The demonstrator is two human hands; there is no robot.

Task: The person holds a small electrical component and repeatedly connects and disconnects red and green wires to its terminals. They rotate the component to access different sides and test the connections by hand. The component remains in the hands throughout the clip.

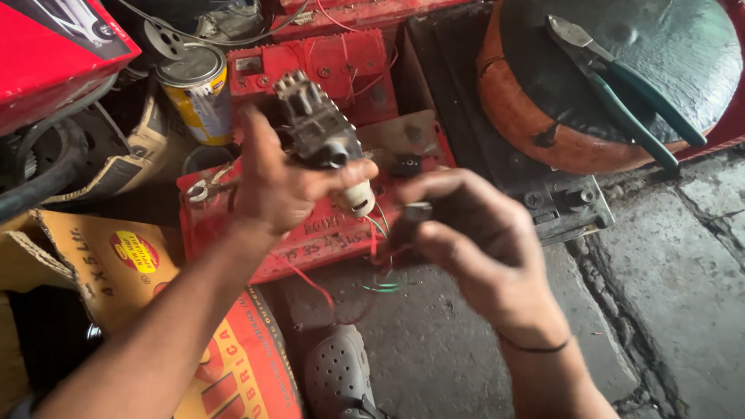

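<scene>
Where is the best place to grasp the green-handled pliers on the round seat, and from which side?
Probably the two green handles of the pliers, approached from the lower right. They lie flat on the round seat, handle ends overhanging its edge toward that side, jaws pointing up-left.

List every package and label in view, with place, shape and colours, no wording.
Tin can: upper left, cylindrical, yellow and blue label.
Cardboard carton: lower left, yellow-orange, round red and yellow sticker.
Red box: top left corner, glossy, white picture.
Red battery: centre, under both hands, embossed side.
</scene>
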